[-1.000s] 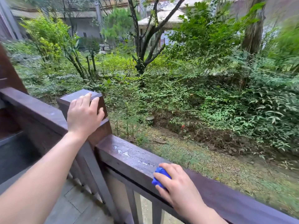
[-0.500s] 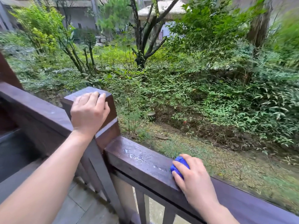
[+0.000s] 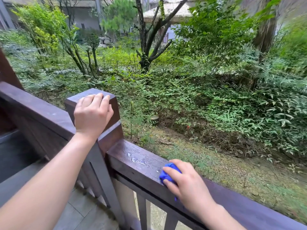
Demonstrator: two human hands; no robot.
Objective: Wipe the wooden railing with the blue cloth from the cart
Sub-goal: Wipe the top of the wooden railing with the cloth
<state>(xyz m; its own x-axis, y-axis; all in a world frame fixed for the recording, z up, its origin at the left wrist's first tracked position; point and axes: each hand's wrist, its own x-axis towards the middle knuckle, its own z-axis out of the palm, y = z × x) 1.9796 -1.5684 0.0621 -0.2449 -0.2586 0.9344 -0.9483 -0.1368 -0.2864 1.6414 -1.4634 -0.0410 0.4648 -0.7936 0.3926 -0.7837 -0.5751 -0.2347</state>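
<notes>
A dark brown wooden railing [image 3: 132,165] runs from the corner post [image 3: 114,103] down to the lower right. My right hand [image 3: 186,181] presses a bunched blue cloth [image 3: 167,175] onto the top of the rail, fingers curled over it. Water drops [image 3: 137,161] sit on the rail just left of the cloth. Resting on top of the corner post, my left hand [image 3: 92,113] lies palm down with fingers together and holds nothing. The cart is out of view.
A second rail section [image 3: 33,110] leads off to the left from the post. Balusters [image 3: 142,211] stand below the rail, with grey floor tiles [image 3: 79,213] at the bottom. Beyond the railing lie gravel, shrubs and trees.
My right hand with the cloth has slid along the top of the rail, first away from the post, then back toward it. The view has shifted left; my left hand stays on the post.
</notes>
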